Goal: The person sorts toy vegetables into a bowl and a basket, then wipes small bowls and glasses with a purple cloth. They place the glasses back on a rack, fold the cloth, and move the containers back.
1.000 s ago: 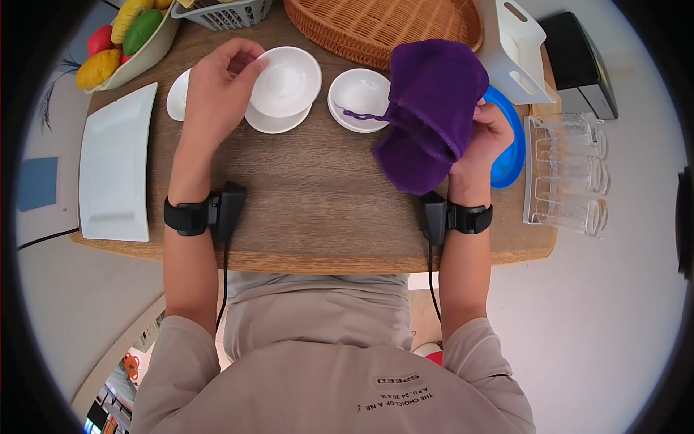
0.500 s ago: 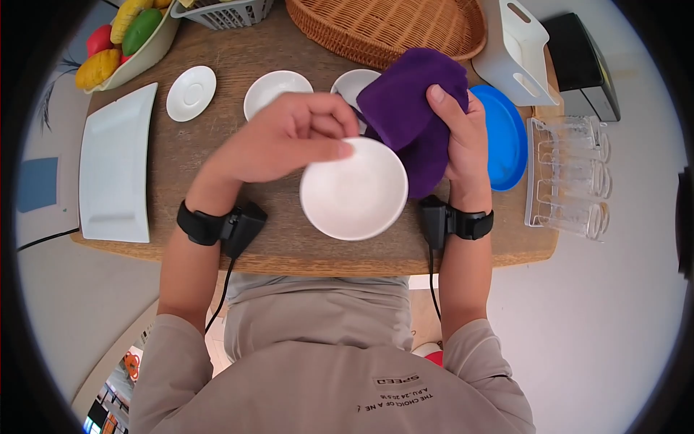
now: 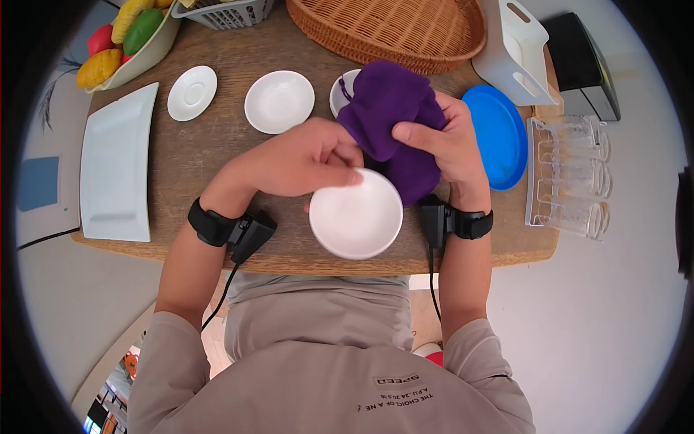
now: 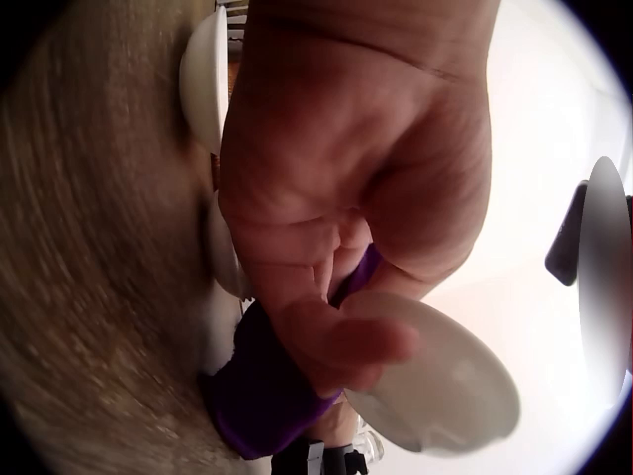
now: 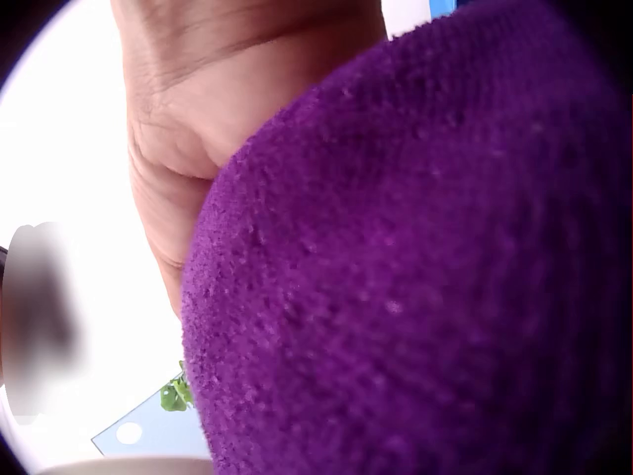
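Observation:
My left hand (image 3: 303, 158) pinches a small white bowl (image 3: 356, 220) at its rim, thumb on the inside, close to the table's front edge. The left wrist view shows the bowl (image 4: 445, 386) tilted beyond the fingers. In my right hand (image 3: 452, 145) is a bunched purple cloth (image 3: 394, 108), gripped with the thumb on top. The cloth hangs right beside the bowl and the left fingers. It fills most of the right wrist view and hides the right fingers there. A white dish (image 3: 279, 103) sits behind the left hand; another white dish (image 3: 340, 92) is partly covered by the cloth.
A white saucer (image 3: 192, 94) and a rectangular white plate (image 3: 116, 166) lie at the left. Behind are a fruit bowl (image 3: 155, 58), a grey basket (image 3: 228, 16) and a wicker tray (image 3: 387, 32). To the right stand a blue plate (image 3: 499, 137), a white bin (image 3: 517, 58) and a glass rack (image 3: 535, 173).
My left hand has lifted the white bowl off the dish at the back and brought it toward me and right. The right hand has moved the purple cloth left, next to the bowl.

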Motion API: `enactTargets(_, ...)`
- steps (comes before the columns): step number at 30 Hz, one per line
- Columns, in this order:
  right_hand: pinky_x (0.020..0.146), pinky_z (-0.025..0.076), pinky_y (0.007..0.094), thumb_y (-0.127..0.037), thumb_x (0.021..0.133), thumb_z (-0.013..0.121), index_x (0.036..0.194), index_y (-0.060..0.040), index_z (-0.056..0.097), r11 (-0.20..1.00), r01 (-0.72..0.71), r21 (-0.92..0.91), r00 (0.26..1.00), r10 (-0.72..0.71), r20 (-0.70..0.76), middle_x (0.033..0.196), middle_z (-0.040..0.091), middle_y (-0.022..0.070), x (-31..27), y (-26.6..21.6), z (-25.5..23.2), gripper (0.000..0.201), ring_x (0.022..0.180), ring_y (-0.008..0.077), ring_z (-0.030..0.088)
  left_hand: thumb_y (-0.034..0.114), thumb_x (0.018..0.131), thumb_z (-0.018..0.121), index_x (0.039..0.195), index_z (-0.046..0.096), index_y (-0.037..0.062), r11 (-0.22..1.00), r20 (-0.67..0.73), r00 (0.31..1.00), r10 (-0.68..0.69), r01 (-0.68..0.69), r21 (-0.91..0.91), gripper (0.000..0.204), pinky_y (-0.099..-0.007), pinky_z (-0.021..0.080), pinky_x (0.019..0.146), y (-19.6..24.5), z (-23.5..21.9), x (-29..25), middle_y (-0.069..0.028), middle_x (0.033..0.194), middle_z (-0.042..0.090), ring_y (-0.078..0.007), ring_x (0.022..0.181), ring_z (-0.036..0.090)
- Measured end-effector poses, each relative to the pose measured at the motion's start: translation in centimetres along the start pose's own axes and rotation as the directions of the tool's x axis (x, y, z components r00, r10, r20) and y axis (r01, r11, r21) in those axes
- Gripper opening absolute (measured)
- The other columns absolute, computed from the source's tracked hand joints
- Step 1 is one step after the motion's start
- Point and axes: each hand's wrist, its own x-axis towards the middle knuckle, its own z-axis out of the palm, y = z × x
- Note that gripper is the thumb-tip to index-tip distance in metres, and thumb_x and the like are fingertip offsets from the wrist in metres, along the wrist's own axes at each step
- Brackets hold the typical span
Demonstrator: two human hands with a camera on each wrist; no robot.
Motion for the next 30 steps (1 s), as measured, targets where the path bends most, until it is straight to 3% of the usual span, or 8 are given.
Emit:
enactTargets(5, 0.094, 0.05, 0.0277, 0.0, 0.073, 0.086, 0.12, 0.0008, 0.069, 0.995, -0.006, -0.097, 0.99, 0.02, 0.139, 0.108, 0.073, 0.0031, 0.0, 0.1, -0.1, 0.05, 0.099, 0.0098, 0.065, 0.0, 0.092, 0.065, 0.136, 0.049, -0.001, 0.981, -0.252, 0.956, 0.149, -0.176, -0.085, 0.047, -0.0268, 0.054, 0.086, -0.5, -0.4, 0.6, -0.0073, 0.114, 0.068, -0.0109, 0.1, 0.066)
enactTargets(10, 0.096, 0.049, 0.0273, 0.001, 0.075, 0.083, 0.122, 0.0012, 0.068, 0.996, -0.005, -0.087, 0.992, 0.015, 0.122, 0.11, 0.072, 0.0029, 0.0, -0.1, 0.2, 0.049, 0.102, 0.0095, 0.064, -0.002, 0.09, 0.064, 0.148, 0.039, 0.0019, 0.971, -0.368, 0.912, 0.182, -0.226, -0.082, 0.064, -0.0293, 0.054, 0.089, -0.1, -0.2, 0.5, -0.0097, 0.117, 0.067, -0.015, 0.105, 0.066)
enactTargets(15, 0.097, 0.049, 0.0273, 0.002, 0.076, 0.081, 0.124, 0.0015, 0.066, 0.997, 0.013, -0.08, 0.993, -0.004, 0.116, 0.112, 0.071, 0.0025, 0.0, 0.1, 0.1, 0.05, 0.103, 0.0094, 0.063, 0.004, 0.094, 0.062, 0.148, 0.04, 0.0067, 0.938, -0.409, 0.859, 0.308, -0.347, -0.024, 0.058, -0.0213, 0.046, 0.042, -0.9, 0.1, 1.1, -0.0107, 0.102, 0.071, -0.0079, 0.059, 0.064)
enactTargets(26, 0.097, 0.05, 0.029, 0.0, 0.077, 0.082, 0.13, 0.0005, 0.061, 0.977, 0.123, -0.176, 0.992, -0.118, 0.04, 0.117, 0.07, 0.0043, 0.3, 0.6, -0.2, 0.057, 0.106, 0.0109, 0.063, 0.004, 0.097, 0.059, 0.145, 0.042, 0.0056, 0.931, -0.555, 0.765, 0.327, -0.362, 0.05, 0.051, -0.0231, 0.048, 0.044, -0.8, -0.4, 1.4, -0.0114, 0.105, 0.072, -0.0093, 0.067, 0.067)
enactTargets(30, 0.098, 0.051, 0.0294, 0.001, 0.077, 0.082, 0.134, 0.0003, 0.057, 0.994, 0.108, -0.027, 0.993, -0.106, 0.051, 0.12, 0.069, 0.0058, 0.1, 0.8, -0.6, 0.062, 0.11, 0.0117, 0.064, 0.006, 0.098, 0.06, 0.14, 0.046, 0.0014, 0.918, -0.64, 0.704, 0.308, -0.397, 0.005, 0.045, -0.0237, 0.049, 0.044, -0.5, -0.4, 1.5, -0.0095, 0.1, 0.071, -0.0095, 0.066, 0.066)
